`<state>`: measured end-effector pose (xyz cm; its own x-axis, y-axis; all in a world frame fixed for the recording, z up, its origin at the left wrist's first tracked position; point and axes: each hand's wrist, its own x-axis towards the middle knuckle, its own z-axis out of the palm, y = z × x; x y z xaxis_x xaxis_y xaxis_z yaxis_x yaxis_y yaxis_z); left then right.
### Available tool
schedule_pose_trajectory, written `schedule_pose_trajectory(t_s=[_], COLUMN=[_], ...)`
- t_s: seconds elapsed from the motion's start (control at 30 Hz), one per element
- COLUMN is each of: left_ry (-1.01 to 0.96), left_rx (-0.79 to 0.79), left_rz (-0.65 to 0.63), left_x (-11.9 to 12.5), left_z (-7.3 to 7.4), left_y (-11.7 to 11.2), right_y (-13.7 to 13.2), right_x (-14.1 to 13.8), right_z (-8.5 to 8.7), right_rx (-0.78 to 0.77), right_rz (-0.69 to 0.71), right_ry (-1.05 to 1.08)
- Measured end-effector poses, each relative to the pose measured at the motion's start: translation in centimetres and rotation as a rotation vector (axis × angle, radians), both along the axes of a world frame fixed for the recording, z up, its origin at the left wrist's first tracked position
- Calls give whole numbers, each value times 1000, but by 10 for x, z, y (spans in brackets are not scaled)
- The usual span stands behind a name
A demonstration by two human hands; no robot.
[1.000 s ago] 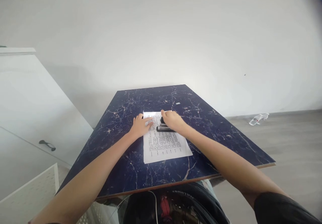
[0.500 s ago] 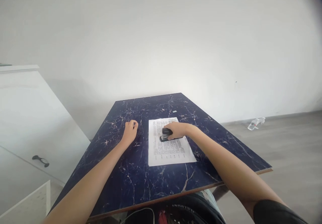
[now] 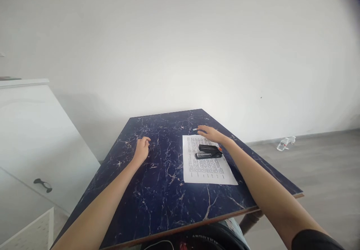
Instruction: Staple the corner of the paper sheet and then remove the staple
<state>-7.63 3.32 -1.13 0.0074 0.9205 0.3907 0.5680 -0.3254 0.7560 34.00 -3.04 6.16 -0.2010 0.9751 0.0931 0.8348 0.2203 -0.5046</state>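
My right hand point(image 3: 209, 133) reaches over the far edge of the printed paper point(image 3: 197, 171), its fingers stretched out and apart. Its fingertips are at a small whitish strip point(image 3: 195, 129); whether they touch it I cannot tell. Below this hand, a black stapler point(image 3: 208, 152) with an orange patch at its back end lies on the paper, its jaws apart and pointing left. My left hand point(image 3: 142, 148) rests on the table left of the paper, its fingers loosely curled with nothing visible in them.
The dark blue marble-patterned table point(image 3: 165, 201) stands close to a white wall point(image 3: 168, 55). A white cabinet point(image 3: 28, 130) with a dark handle point(image 3: 43, 185) is at the left. On the floor at the right lies a clear plastic bottle point(image 3: 283, 144).
My right hand has let go of the stapler and moved to the small strip. The paper and stapler have shifted right. The left hand remains beside the paper, slightly turned.
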Motion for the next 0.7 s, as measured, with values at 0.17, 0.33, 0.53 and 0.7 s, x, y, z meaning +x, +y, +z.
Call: schedule_pose_trajectory(t_s=[0.17, 0.33, 0.53, 0.7], left_ry=[-83, -17, -457, -743], left_rx=[-29, 102, 4, 31], left_rz=[-4, -60, 187, 357], left_x=[-28, -81, -118, -119], left_z=[4, 9, 1, -3], left_y=[15, 27, 35, 41], right_y=[34, 42, 63, 81], right_x=[-8, -11, -64, -179], right_z=[-45, -56, -65, -71], right_rx=[-69, -82, -44, 29], right_rz=[66, 141, 203, 352], right_ry=[-219, -343, -388, -360])
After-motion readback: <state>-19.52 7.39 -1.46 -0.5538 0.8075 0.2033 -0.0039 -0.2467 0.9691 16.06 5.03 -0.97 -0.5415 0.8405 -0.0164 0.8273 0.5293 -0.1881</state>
